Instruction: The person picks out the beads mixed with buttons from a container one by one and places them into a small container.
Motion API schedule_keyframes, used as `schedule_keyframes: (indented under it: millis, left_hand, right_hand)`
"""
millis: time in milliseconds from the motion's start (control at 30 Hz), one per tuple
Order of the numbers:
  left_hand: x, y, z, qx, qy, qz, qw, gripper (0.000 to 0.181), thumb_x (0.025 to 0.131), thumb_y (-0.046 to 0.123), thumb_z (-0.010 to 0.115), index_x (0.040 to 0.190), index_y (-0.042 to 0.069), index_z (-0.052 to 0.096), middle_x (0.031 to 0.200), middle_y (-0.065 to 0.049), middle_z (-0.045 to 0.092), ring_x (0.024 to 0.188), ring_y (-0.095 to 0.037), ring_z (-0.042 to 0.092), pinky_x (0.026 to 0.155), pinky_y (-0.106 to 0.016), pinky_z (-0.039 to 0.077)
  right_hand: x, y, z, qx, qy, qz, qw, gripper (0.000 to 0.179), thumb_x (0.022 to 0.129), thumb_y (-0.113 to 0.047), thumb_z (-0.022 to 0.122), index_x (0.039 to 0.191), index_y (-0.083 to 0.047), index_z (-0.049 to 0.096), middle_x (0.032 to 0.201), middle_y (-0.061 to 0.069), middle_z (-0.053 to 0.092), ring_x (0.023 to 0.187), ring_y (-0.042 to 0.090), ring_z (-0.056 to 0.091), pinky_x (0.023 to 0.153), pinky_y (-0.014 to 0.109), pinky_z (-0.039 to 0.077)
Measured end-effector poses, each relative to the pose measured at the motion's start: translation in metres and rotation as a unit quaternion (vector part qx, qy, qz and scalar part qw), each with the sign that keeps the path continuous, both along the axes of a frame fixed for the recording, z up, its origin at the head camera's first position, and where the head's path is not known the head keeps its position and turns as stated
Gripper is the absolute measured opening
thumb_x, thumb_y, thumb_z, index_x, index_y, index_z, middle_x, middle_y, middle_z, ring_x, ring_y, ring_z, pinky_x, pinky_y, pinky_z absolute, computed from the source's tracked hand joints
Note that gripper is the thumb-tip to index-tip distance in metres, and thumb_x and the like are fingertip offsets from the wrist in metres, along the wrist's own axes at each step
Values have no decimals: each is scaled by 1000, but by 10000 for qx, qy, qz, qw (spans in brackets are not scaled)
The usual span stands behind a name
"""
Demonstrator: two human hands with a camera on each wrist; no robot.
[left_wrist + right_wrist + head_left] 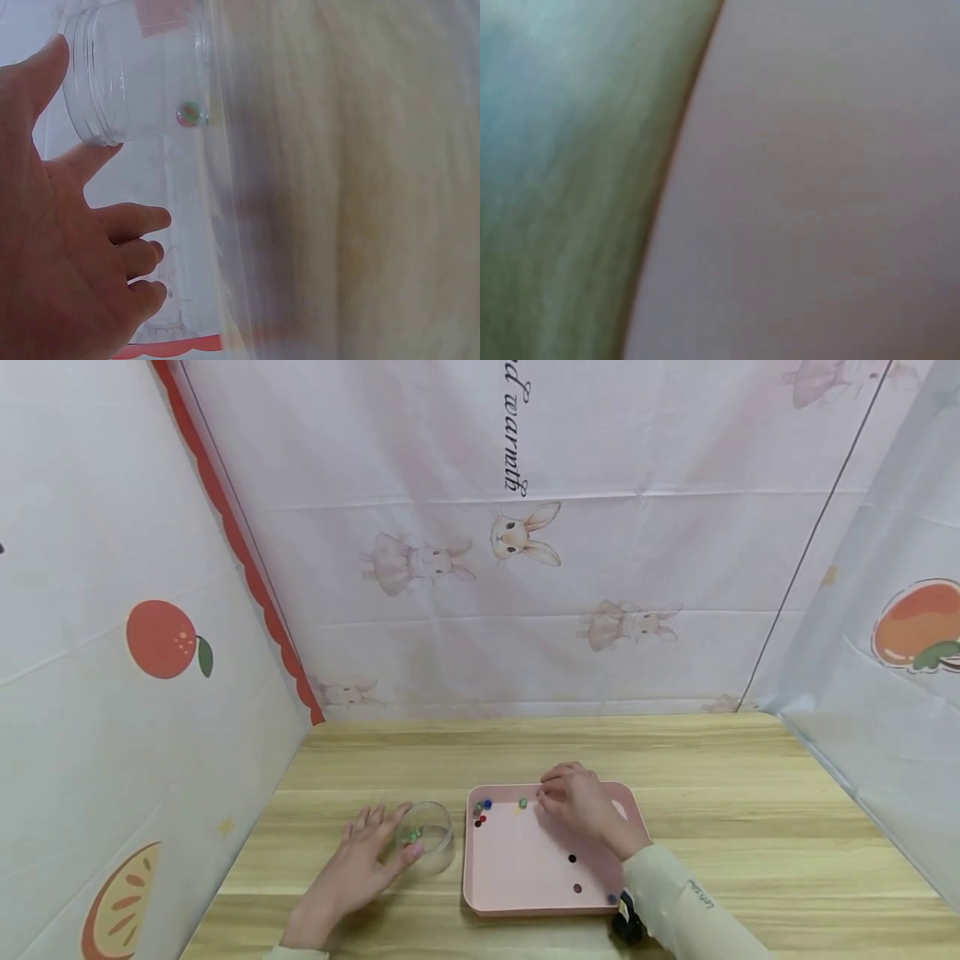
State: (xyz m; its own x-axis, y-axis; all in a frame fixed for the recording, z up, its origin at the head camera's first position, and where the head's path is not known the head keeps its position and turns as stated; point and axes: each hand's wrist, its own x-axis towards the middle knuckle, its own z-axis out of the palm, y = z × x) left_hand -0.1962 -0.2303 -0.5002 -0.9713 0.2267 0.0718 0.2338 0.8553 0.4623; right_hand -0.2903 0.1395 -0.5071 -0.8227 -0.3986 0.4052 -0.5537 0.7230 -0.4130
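My left hand [360, 858] holds a clear, round jar [438, 860] beside the tray, thumb on one side and index finger on the other. Green marbles [415, 834] lie inside; the left wrist view shows a red-and-green marble [188, 114] at the jar's bottom. Over the back of a pink tray [517, 868] my right hand [581, 802] reaches down with bent fingers. I cannot tell whether its fingertips hold anything. Left of those fingertips sits a green marble [522, 803]. The right wrist view shows only the tray's blurred surface [802, 180] and the table beyond its edge.
A small cluster, including a blue marble [487, 804] and a red bead [483, 818], lies in the tray's back left corner. Nearer the front right are a black bead [572, 858], a brownish-red one [577, 888] and a blue one [612, 899]. Printed curtains [465, 668] surround the wooden table [720, 827].
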Motion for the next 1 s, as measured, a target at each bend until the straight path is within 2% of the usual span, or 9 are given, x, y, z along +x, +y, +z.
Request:
schedule_keyframes:
  millis: [100,333,467,633,700,833,1000]
  left_hand:
    - [0,0,0,22,2,7,10000,72,105,61,52,167,28,33,168,-32,28,158,-56,14,125,-76,8]
    - [0,-1,0,11,-3,16,10000,71,106,61,52,167,29,33,168,-31,28,158,-56,14,125,-76,7]
    - [0,-1,1,12,-13,20,10000,71,106,60,52,167,28,34,168,-31,28,158,-56,14,125,-76,7]
    - [1,-1,1,20,-24,26,10000,72,105,60,52,166,26,34,168,-31,28,158,-56,14,125,-75,7]
    - [1,-1,1,23,-25,29,10000,72,105,60,52,166,26,34,168,-32,28,158,-56,14,125,-76,7]
    - [1,0,1,28,-25,48,10000,72,105,61,52,166,27,34,168,-31,28,158,-57,14,125,-76,6]
    - [1,0,1,13,-43,82,10000,73,105,63,51,167,27,33,168,-30,28,158,-57,13,124,-77,5]
  right_hand:
    - [0,-1,3,-46,55,112,9999,11,91,-12,81,99,-5,83,113,10,79,116,33,68,102,54,56]
    - [1,-6,12,-375,-203,242,9988,14,93,-12,80,104,-4,83,116,11,78,118,33,68,102,51,57]
    - [3,-7,17,-801,-609,258,9946,20,95,-14,79,110,-2,82,123,13,76,123,35,66,101,51,58]
    - [6,-10,23,-1376,-1289,259,9817,27,98,-21,77,119,-6,80,132,12,72,130,36,63,97,45,62]
    - [6,-13,25,-1530,-1440,310,9772,27,98,-23,77,120,-7,80,133,12,72,131,36,63,95,43,63]
    - [6,-19,27,-1668,-1513,448,9733,24,99,-25,76,118,-11,81,131,10,73,129,35,64,96,45,63]
    - [6,-30,29,-1611,-1392,558,9755,22,99,-30,76,115,-17,82,128,6,75,127,32,66,100,50,60]
